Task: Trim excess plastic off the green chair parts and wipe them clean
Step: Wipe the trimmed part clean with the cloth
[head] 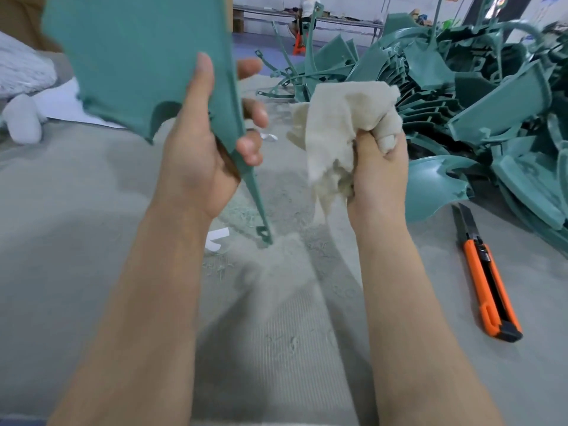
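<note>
Green chair part point(138, 56) flat | left fingers point(250, 147) grip it | right fingers point(365, 149) clutch fuzzy cloth point(341, 118)

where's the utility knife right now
In the head view the orange utility knife lies flat on the grey surface at the right, beside the pile of green chair parts, untouched by either hand.

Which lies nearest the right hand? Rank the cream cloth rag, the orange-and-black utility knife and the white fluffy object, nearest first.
1. Cream cloth rag: gripped in the right hand itself.
2. Orange-and-black utility knife: lying on the grey surface, to that hand's right.
3. White fluffy object: at the far left edge, beyond the left hand.
</note>
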Tool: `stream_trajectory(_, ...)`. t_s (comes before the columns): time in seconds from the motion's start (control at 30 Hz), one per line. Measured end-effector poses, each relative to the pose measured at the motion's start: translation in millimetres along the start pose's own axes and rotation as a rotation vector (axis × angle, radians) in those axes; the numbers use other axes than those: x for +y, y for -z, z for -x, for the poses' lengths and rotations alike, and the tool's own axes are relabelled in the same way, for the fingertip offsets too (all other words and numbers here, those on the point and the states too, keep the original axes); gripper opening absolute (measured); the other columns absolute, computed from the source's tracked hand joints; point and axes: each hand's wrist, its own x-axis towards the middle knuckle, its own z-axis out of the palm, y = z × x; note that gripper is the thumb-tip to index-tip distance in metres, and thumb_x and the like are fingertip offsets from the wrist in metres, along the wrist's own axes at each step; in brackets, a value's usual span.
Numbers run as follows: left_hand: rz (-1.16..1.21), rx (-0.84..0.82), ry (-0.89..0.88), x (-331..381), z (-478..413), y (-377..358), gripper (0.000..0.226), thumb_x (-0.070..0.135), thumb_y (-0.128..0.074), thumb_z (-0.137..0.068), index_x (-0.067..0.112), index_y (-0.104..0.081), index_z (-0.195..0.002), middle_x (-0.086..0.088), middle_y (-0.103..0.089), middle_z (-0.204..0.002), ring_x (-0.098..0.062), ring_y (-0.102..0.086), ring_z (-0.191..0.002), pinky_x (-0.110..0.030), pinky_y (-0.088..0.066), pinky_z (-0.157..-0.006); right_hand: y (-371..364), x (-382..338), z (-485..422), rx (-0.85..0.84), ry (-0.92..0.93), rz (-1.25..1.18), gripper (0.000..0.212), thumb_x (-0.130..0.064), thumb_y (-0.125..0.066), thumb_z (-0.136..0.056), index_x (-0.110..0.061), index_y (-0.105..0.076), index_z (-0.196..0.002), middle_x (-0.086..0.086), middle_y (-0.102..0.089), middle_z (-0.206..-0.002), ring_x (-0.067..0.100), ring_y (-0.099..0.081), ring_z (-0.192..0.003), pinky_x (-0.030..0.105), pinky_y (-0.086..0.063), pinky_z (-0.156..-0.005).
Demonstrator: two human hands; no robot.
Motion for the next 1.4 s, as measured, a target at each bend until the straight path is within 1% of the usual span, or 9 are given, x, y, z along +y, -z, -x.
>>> stream_trajectory(0.2,-0.468,-0.058,0.177,-10,-1,-19,0.035,0.045,-0.045,-0.084,0.015,-0.059,-0.075,-0.002,-0.057,-0.054,-0.017,-0.050,-0.040,-0.021,-0.043,-0.042,5,-14,5,-0.192,-0.209,-0.630,0.015,-0.012,-0.042,-0.100,-0.010,-0.056,-0.102,-0.002,-0.066,-0.075,0.013,-0.061,-0.064,0.019,-0.045,-0.054)
stream_trajectory(0.3,-0.515,-0.101,0.216,-27,2,-24,0.027,0.023,-0.044,-0.085,0.008,-0.055,-0.066,-0.006,-0.054,-0.051,-0.016,-0.049,-0.042,-0.021,-0.040,-0.042,-4,-15,15,-0.411,-0.207,-0.492,0.018,-0.009,-0.032,-0.102,-0.003,-0.049,-0.099,0.006,-0.058,-0.067,0.022,-0.047,-0.058,0.028,-0.031,-0.052)
stream_trajectory(0.4,-0.558,-0.148,0.174,-38,4,-25,0.022,0.004,-0.050,-0.089,0.006,-0.057,-0.069,-0.002,-0.056,-0.050,-0.011,-0.051,-0.043,-0.020,-0.043,-0.043,-8,-12,17,-0.352,-0.123,-0.307,0.011,0.003,-0.045,-0.095,-0.006,-0.051,-0.095,0.000,-0.056,-0.053,0.017,-0.049,-0.042,0.024,-0.038,-0.037)
stream_trajectory(0.6,-0.620,-0.117,0.150,-50,13,-43,0.022,0.007,-0.046,-0.096,0.006,-0.046,-0.075,-0.003,-0.051,-0.048,-0.016,-0.046,-0.040,-0.018,-0.038,-0.041,-3,-1,9,-0.057,-0.207,-0.209,0.033,-0.006,-0.044,-0.096,-0.014,-0.042,-0.064,-0.004,-0.038,-0.038,0.013,-0.034,-0.028,0.014,-0.030,-0.037)
stream_trajectory(0.93,-0.967,-0.234,0.256,-38,9,-26,0.029,0.024,-0.041,-0.096,0.009,-0.045,-0.072,0.001,-0.051,-0.039,-0.009,-0.034,-0.029,-0.016,-0.028,-0.035,18,17,-15,0.156,-0.271,-0.386,0.023,0.005,-0.046,-0.095,-0.012,-0.054,-0.080,-0.005,-0.056,-0.049,0.007,-0.050,-0.043,0.018,-0.042,-0.045)
stream_trajectory(1.03,-0.895,-0.314,0.360,-25,11,-13,0.044,0.022,-0.040,-0.095,0.018,-0.043,-0.052,0.001,-0.046,-0.038,-0.009,-0.029,-0.029,-0.017,-0.025,-0.036,26,13,-19,0.123,-0.280,-0.384,0.017,-0.005,-0.048,-0.097,-0.014,-0.060,-0.089,-0.003,-0.063,-0.063,0.012,-0.056,-0.056,0.025,-0.046,-0.057)
stream_trajectory(1.17,-1.027,-0.284,0.435,-20,9,-3,0.040,0.033,-0.044,-0.093,0.017,-0.043,-0.057,0.003,-0.048,-0.041,-0.010,-0.031,-0.029,-0.017,-0.028,-0.036,32,17,-21,-0.264,-0.139,0.187,0.013,-0.011,-0.053,-0.094,-0.006,-0.064,-0.089,0.003,-0.064,-0.073,0.016,-0.057,-0.069,0.034,-0.045,-0.067)
stream_trajectory(1.3,-1.309,-0.061,0.195,-28,4,-1,0.046,0.053,-0.056,-0.088,0.014,-0.049,-0.065,0.010,-0.050,-0.044,-0.007,-0.046,-0.042,-0.022,-0.037,-0.048,26,27,-25,-0.082,-0.050,0.423,0.025,-0.016,-0.050,-0.096,-0.013,-0.058,-0.072,0.007,-0.057,-0.073,0.022,-0.050,-0.072,0.038,-0.041,-0.065)
stream_trajectory(1.4,-1.381,0.234,-0.289,-36,5,-14,0.040,0.053,-0.067,-0.081,0.015,-0.060,-0.091,0.006,-0.064,-0.091,-0.016,-0.060,-0.091,-0.030,-0.043,-0.081,28,33,-35,0.133,-0.107,0.412,0.033,-0.020,-0.045,-0.096,-0.018,-0.049,-0.063,0.003,-0.054,-0.062,0.021,-0.051,-0.065,0.035,-0.039,-0.060)
